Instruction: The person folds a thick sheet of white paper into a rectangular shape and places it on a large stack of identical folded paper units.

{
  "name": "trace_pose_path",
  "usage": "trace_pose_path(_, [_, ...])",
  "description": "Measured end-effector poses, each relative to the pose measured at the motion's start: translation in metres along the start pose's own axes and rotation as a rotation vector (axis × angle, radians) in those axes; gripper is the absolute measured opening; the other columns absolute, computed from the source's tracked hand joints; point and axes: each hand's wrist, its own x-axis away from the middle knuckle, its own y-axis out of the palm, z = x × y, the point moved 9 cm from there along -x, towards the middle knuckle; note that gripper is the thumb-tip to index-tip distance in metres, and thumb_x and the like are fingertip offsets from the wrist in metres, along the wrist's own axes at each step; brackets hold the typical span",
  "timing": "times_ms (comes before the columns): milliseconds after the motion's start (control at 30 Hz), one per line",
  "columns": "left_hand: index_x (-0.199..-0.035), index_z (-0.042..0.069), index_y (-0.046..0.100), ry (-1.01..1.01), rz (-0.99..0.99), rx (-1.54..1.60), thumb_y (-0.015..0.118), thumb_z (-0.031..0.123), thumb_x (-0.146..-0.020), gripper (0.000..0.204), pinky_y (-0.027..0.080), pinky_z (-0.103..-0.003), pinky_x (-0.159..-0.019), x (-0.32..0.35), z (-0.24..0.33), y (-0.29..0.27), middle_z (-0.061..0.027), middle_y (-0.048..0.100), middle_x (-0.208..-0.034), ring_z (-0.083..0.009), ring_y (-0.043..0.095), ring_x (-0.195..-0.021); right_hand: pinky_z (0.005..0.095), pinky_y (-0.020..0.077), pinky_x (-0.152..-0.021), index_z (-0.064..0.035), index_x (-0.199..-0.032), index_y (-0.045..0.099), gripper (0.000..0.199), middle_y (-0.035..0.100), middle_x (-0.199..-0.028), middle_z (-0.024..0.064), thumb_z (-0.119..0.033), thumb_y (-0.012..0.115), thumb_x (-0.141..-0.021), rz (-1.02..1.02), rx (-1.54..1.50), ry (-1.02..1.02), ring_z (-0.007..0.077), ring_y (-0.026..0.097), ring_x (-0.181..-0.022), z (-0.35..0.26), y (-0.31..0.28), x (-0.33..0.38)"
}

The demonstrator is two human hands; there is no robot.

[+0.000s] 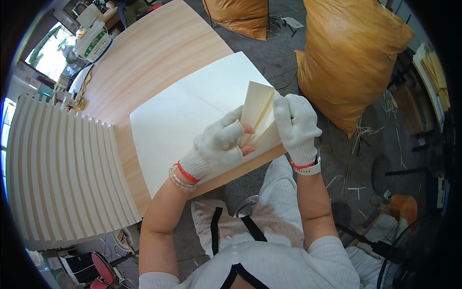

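Observation:
In my hands is a cream-coloured folded card piece [257, 99], tilted up over the near right corner of the table, with long creases along it. My left hand [216, 144], in a white knit glove with bare thumb and fingertip showing, grips its left side. On its right edge my right hand [296, 123] is closed, gloved in white, its fingertips mostly hidden. Beneath them lies a large white sheet [178, 120], flat on the wooden-topped table [159, 62].
Left of the sheet rises a tall stack of white folded card pieces [67, 173]. Large orange-yellow sacks [351, 53] stand on the floor beyond the table's right side, with scattered strips around them. A black fan [399, 260] is at lower right. A white container [94, 43] sits at the far left.

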Motion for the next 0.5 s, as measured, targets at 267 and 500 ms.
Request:
trace_pose_path(267, [-0.121, 0.006, 0.067, 0.088, 0.063, -0.091, 0.083, 0.008, -0.076, 0.047, 0.055, -0.041, -0.099, -0.002, 0.009, -0.001, -0.0249, 0.056, -0.145, -0.0419, 0.064, -0.122, 0.0430, 0.0402, -0.065, -0.0046, -0.089, 0.066, 0.018, 0.051, -0.073, 0.0097, -0.020, 0.066, -0.098, 0.091, -0.239, 0.115, 0.0303, 0.052, -0.068, 0.005, -0.004, -0.004])
trace_pose_path(500, [-0.129, 0.008, 0.065, 0.191, 0.156, -0.161, 0.070, 0.001, -0.077, 0.052, 0.057, -0.041, -0.094, 0.001, 0.017, -0.005, -0.0257, 0.058, -0.142, -0.0420, 0.067, -0.115, 0.0418, 0.0417, -0.067, -0.0053, -0.096, 0.068, 0.012, 0.052, -0.076, 0.0082, -0.015, 0.063, -0.099, 0.019, -0.179, 0.096, 0.0288, 0.054, -0.072, 0.007, 0.000, 0.001])
